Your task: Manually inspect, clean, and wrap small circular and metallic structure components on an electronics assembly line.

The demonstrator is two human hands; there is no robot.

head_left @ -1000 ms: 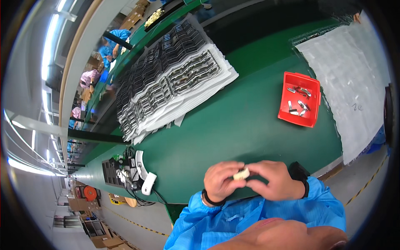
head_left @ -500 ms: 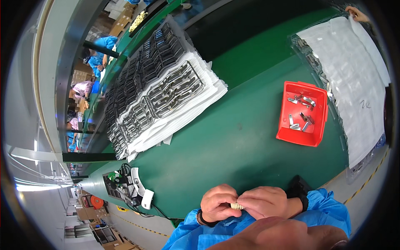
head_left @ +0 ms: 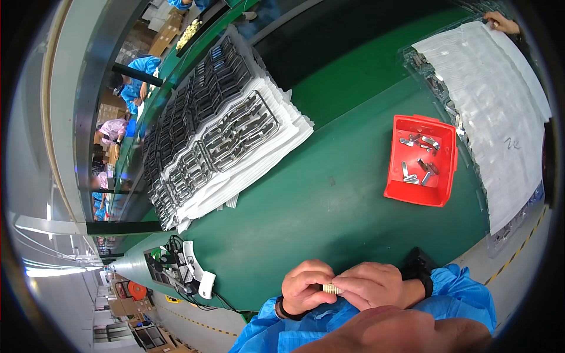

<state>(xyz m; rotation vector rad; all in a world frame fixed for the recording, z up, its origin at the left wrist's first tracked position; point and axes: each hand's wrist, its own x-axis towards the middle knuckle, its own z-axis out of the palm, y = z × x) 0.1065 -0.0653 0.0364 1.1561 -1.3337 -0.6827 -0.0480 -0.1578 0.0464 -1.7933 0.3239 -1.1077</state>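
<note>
Low in the picture, close to my body, my left hand (head_left: 306,287) and my right hand (head_left: 372,285) meet in front of me. Between their fingertips is a small cream-coloured ribbed piece (head_left: 331,289), pinched from both sides; its kind does not show clearly and the fingers cover part of it. To the right and farther off, a red plastic bin (head_left: 406,193) rests on the green table (head_left: 282,212). Several small shiny bent metal pieces (head_left: 431,143) lie scattered inside the bin.
Left of centre, black trays with metal parts (head_left: 238,129) lie on stacked white sheets (head_left: 259,167). White-covered clear trays (head_left: 482,88) stand at the right, with another person's hand (head_left: 502,22) at their far corner. Electrical gear with cables (head_left: 194,267) sits at the left edge. Co-workers appear far left.
The whole view has shifted slightly, so the bin and trays appear a little farther left. Both hands keep hold of the cream ribbed piece; its position between the fingers barely differs.
</note>
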